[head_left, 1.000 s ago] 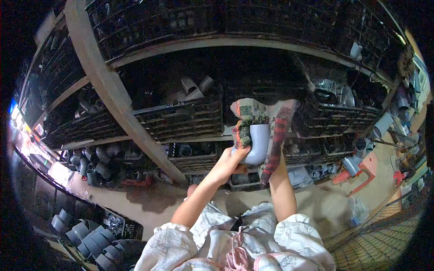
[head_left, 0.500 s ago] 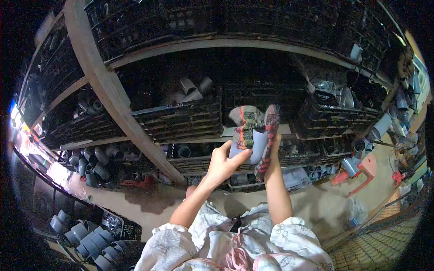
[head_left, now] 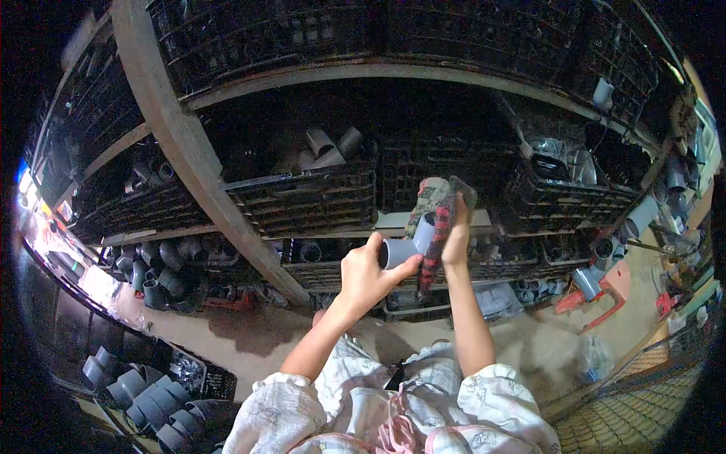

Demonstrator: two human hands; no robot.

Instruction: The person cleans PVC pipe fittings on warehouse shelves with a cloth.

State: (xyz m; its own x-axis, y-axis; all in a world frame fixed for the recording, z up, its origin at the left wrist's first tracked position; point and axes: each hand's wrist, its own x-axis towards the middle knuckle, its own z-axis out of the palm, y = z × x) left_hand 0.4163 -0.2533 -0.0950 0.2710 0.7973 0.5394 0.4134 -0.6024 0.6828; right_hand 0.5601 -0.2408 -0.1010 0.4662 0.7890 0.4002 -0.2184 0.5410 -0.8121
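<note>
My left hand [head_left: 364, 274] grips a grey plastic pipe elbow [head_left: 404, 253] from its left side, thumb along the lower edge. Two round openings show on the elbow, one facing left and one facing up. On the other side, my right hand [head_left: 457, 240] is closed on a patterned cloth [head_left: 437, 240] in red, black and grey-green, which lies against the elbow's right side. Part of the cloth passes behind the elbow. Its upper end is blurred, and most of my right fingers are hidden behind it.
Black crates [head_left: 306, 204] with grey pipe pieces [head_left: 330, 147] stand on the shelves ahead. A wooden post [head_left: 170, 129] slants on the left. Stacked grey fittings [head_left: 155, 405] lie at lower left. A red plastic stool [head_left: 605, 291] is on the floor at right.
The elbow has turned, so its left opening now faces me more. The cloth has moved off its front to the right and rear. Both hands keep their holds.
</note>
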